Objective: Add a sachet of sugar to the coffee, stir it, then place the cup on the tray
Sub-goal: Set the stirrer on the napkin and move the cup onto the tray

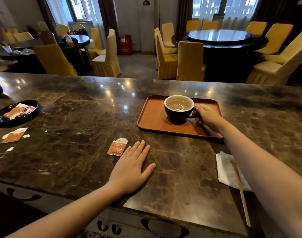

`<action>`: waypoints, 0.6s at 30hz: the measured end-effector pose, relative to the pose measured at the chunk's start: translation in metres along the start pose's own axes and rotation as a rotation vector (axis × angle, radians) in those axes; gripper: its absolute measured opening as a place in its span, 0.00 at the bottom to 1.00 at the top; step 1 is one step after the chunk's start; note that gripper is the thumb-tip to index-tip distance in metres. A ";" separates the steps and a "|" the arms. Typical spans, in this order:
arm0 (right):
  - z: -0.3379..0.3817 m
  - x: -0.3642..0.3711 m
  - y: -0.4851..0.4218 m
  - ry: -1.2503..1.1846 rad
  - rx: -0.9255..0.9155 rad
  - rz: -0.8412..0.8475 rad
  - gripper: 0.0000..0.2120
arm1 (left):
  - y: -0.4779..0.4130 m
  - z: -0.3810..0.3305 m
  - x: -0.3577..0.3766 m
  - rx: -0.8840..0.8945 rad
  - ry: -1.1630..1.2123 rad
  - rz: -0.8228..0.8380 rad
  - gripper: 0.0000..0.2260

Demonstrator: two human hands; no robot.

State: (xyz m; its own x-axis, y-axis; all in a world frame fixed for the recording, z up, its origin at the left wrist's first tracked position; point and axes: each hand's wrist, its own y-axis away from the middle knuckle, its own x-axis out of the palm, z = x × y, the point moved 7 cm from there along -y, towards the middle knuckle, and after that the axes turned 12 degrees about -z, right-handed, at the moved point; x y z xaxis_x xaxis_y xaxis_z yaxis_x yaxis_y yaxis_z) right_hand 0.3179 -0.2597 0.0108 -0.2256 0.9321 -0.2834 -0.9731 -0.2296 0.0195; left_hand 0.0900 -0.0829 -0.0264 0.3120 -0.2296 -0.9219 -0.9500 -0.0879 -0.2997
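While my left hand (129, 170) lies flat, fingers spread, on the marble counter (78, 109), one torn sachet (117, 146) sits just beside it. Farther off, my right hand (207, 117) pinches the handle of the one cup (178, 109) on the tray (152, 117): ceramic, likely breakable, nearly full, so keep it level.

A dark cup (179, 109) of milky coffee stands upright on a brown tray (152, 117), toward the tray's far edge. A torn, empty sugar sachet (117, 146) lies flat on the tabletop, near the tray's near left corner.
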 end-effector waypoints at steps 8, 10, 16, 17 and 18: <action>0.001 -0.003 0.002 0.050 -0.001 0.010 0.16 | 0.000 -0.001 -0.001 -0.008 0.006 0.014 0.32; 0.001 -0.004 0.004 0.064 -0.006 -0.013 0.13 | 0.000 -0.001 -0.001 -0.008 0.005 0.018 0.32; 0.001 -0.003 0.006 0.107 -0.018 -0.064 0.14 | 0.000 -0.001 0.000 -0.012 -0.018 0.017 0.34; 0.001 -0.002 0.007 0.114 -0.014 -0.066 0.14 | 0.000 -0.001 -0.001 -0.017 -0.013 0.019 0.35; 0.001 -0.002 0.006 0.120 -0.014 -0.068 0.14 | -0.001 -0.001 -0.002 -0.020 -0.009 0.019 0.35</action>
State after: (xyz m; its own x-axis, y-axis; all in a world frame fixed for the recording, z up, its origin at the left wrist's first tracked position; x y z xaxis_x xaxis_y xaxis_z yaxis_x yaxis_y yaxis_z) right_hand 0.3124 -0.2632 0.0122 -0.1512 0.9055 -0.3965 -0.9850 -0.1719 -0.0170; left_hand 0.0900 -0.0836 -0.0243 0.2938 -0.2228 -0.9295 -0.9553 -0.1032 -0.2772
